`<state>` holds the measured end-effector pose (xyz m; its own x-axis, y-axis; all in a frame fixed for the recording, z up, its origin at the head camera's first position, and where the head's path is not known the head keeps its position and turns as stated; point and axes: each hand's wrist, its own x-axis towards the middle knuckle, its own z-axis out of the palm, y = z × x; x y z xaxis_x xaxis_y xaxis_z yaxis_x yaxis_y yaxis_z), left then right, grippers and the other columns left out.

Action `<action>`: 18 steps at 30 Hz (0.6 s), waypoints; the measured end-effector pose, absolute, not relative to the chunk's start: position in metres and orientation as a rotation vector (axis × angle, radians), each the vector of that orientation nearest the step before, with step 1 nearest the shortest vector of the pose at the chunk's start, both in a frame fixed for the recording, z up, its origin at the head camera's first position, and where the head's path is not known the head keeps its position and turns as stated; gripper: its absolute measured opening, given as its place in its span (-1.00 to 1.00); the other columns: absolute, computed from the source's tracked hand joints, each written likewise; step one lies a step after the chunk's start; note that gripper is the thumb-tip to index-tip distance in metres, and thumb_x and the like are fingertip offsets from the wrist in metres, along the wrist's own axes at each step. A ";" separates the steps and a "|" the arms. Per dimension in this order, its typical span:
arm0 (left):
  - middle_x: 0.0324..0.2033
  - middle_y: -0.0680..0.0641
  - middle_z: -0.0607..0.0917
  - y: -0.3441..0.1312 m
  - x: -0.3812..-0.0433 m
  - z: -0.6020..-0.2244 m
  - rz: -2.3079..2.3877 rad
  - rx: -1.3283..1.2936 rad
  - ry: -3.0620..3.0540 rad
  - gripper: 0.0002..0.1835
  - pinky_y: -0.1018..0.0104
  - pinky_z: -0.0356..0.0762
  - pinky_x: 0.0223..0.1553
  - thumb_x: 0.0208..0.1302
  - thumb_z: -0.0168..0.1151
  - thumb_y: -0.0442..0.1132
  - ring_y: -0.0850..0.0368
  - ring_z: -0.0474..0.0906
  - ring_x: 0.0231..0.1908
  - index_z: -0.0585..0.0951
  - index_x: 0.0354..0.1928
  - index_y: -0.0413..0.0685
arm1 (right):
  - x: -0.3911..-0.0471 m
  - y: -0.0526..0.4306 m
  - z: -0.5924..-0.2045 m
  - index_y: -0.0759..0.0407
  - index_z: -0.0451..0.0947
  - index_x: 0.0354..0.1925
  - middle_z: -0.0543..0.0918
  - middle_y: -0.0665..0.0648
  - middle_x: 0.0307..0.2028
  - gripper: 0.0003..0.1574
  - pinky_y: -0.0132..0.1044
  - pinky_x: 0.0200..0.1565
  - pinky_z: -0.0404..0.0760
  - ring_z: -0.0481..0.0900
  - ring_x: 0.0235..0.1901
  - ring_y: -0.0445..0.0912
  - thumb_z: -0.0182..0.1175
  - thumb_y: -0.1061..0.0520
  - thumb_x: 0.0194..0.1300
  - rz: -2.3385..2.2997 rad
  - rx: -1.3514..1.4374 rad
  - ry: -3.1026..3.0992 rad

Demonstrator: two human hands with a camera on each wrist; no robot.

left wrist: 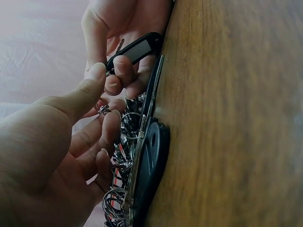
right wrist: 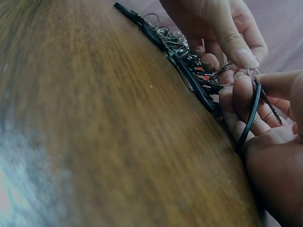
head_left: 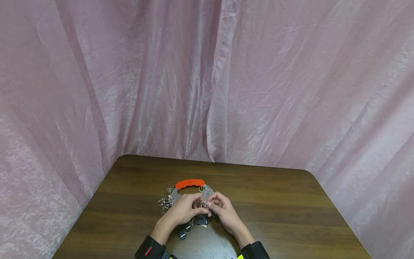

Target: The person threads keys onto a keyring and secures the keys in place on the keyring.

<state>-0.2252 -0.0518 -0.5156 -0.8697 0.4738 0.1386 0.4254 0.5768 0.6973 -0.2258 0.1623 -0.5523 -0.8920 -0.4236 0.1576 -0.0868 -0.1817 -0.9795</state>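
From here I see a big holder [head_left: 208, 191] lying flat on the bench [head_left: 284, 205]. Its grip [head_left: 190, 183], on the far side, is bright orange, and next to it I see grey metal. Shiny rings and clips [head_left: 166, 201] sit in a messy bunch on its left. Black tags [head_left: 182, 234] lie near me. The right hand [head_left: 224, 213] holds a dark key tag [left wrist: 136, 50] with a pale label, beside a thin key [right wrist: 273, 109]. The left hand [head_left: 185, 209] pinches a small metal ring [left wrist: 102, 108].
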 end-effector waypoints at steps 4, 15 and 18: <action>-0.49 0.24 0.58 -0.052 -0.225 -0.517 1.191 0.782 2.736 -0.69 0.36 0.42 -0.47 0.31 0.43 0.21 0.36 0.47 -0.51 0.59 -0.28 0.22 | -0.225 0.162 -0.552 0.63 0.31 -0.01 0.62 0.07 -0.31 -0.63 -0.36 -0.26 0.64 0.62 -0.42 -0.18 0.19 0.30 0.54 -2.167 -0.591 1.857; -0.48 0.25 0.59 -0.051 -0.226 -0.518 1.192 0.759 2.742 -0.68 0.35 0.43 -0.47 0.30 0.44 0.22 0.36 0.49 -0.49 0.58 -0.30 0.24 | -0.225 0.163 -0.551 0.64 0.31 -0.01 0.62 0.06 -0.29 -0.63 -0.36 -0.26 0.63 0.62 -0.41 -0.18 0.20 0.30 0.54 -2.164 -0.608 1.862; -0.45 0.25 0.61 -0.050 -0.226 -0.517 1.201 0.757 2.735 -0.67 0.35 0.46 -0.44 0.28 0.47 0.21 0.37 0.51 -0.47 0.61 -0.25 0.19 | -0.226 0.163 -0.551 0.64 0.30 -0.01 0.62 0.06 -0.31 -0.63 -0.37 -0.26 0.63 0.62 -0.40 -0.18 0.19 0.31 0.54 -2.170 -0.621 1.853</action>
<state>-0.2263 -0.0502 -0.5170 -0.8776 0.4590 0.1386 0.4126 0.5757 0.7059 -0.2257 0.1630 -0.5508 -0.8863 -0.4296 0.1727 -0.1035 -0.1799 -0.9782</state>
